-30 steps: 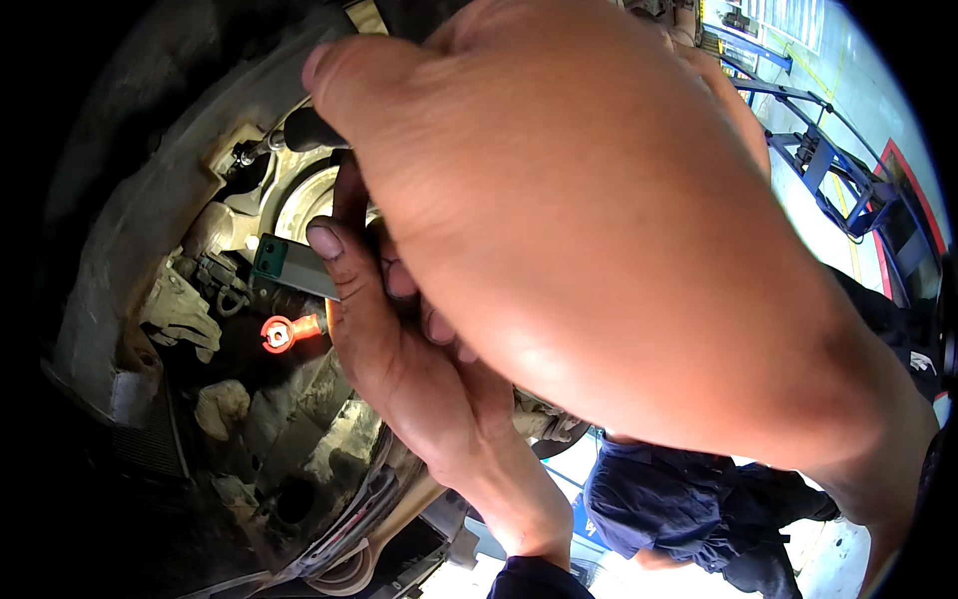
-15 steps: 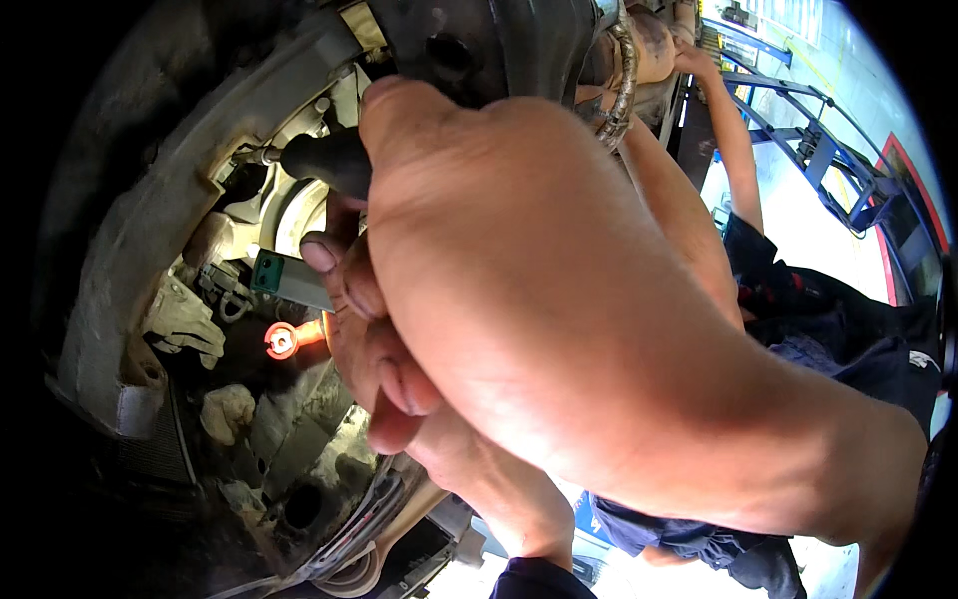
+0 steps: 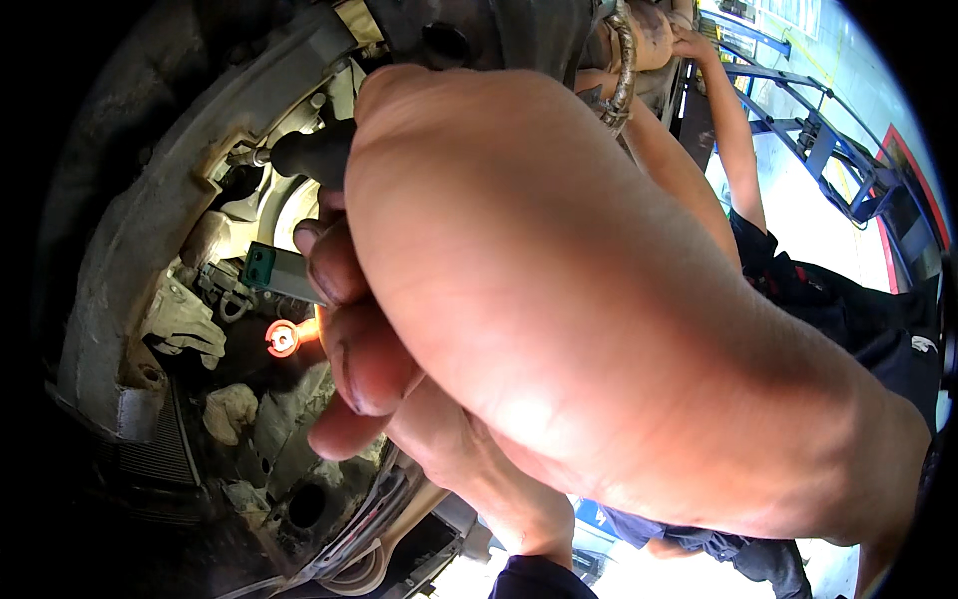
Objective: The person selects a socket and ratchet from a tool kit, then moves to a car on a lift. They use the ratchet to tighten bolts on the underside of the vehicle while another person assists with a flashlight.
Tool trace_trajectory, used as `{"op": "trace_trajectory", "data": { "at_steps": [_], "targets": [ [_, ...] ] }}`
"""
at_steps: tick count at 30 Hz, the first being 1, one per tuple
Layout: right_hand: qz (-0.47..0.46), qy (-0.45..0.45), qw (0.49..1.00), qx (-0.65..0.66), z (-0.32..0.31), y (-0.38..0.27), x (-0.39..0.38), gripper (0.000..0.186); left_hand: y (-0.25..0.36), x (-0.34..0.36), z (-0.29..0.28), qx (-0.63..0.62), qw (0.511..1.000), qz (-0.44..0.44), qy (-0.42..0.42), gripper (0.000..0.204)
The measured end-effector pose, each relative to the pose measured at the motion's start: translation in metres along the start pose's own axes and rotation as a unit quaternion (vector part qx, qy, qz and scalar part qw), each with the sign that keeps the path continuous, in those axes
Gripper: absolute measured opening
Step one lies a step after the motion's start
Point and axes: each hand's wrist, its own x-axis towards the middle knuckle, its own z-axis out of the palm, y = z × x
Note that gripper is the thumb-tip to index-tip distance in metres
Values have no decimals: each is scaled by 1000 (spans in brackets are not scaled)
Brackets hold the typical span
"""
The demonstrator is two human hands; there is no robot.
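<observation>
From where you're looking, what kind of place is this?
Most likely a car repair workshop. The view looks up at the grimy underside of a vehicle, with a rusty exhaust pipe overhead. Blue steel lift framing stands on the pale floor, and a second person in dark work clothes reaches up nearby.

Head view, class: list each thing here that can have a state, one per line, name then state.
right hand: closed, fills the view near the camera.
left hand: fingers curled about a green connector.
green connector: held at the left fingertips.
black handle: partly hidden behind the right hand.
orange clip: glowing, free of both hands.
</observation>
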Motion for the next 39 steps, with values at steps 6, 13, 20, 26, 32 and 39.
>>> {"op": "trace_trajectory", "data": {
  "at_steps": [6, 13, 20, 26, 32, 39],
  "targets": [
    [1, 0, 1000, 3, 2, 3, -4, 39, 1, -1, -9, -21, 998, -30, -45, 43],
    [-13, 2, 1000, -9, -1, 0, 2, 39, 14, -2, -15, -60, 990, -56, -116, 40],
    [-2, 4, 1000, -4, 3, -4, -2, 39, 21, -2, -26, -71, 978, -95, -170, 38],
    [-1, 7, 1000, -5, 6, -7, 2, 39, 31, -4, -35, -80, 969, -120, -200, 37],
    [-11, 9, 1000, -19, -3, -5, 10, 39, 41, -6, -37, -89, 957, -137, -238, 36],
    [-17, 12, 1000, -21, -7, 1, 12, 39, 52, -5, -41, -92, 947, -151, -267, 35]
  ]
}}
